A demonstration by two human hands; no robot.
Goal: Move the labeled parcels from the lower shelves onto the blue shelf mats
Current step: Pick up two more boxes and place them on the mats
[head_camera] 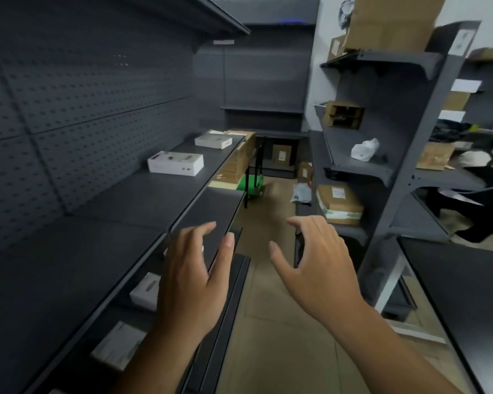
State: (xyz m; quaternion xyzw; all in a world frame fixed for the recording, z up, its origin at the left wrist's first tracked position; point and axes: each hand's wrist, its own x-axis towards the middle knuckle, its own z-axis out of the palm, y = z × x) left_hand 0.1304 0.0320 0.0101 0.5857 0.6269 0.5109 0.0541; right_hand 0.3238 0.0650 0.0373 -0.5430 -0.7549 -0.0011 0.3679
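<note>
Head view. We take the long shelf [120, 217] on the left as our mark. Our left hand [192, 280] hovers just out from its front edge. Our right hand [316, 268] hangs over the aisle, well off that edge. Both are empty, with fingers spread wide and loosely bent, touching nothing.

Under the shelf, on a lower level, lies a white parcel [145, 290], and nearer to us a second parcel [117, 348]. Both sit below and left of the left hand, tucked back behind the shelf's front edge, which hides part of each. The left hand is plainly the nearer; the right would have to cross over. The second parcel's long side seems to run along the shelf, though we cannot be sure. We judge the reach must go down and in under the edge.

On top of the shelf, further along, stand a white box [175, 164] and a far box [213, 140]. The top reads dark grey to us, not blue. Parcels and boxes carry print or labels, all too blurred to read; we make out no brand.
</note>
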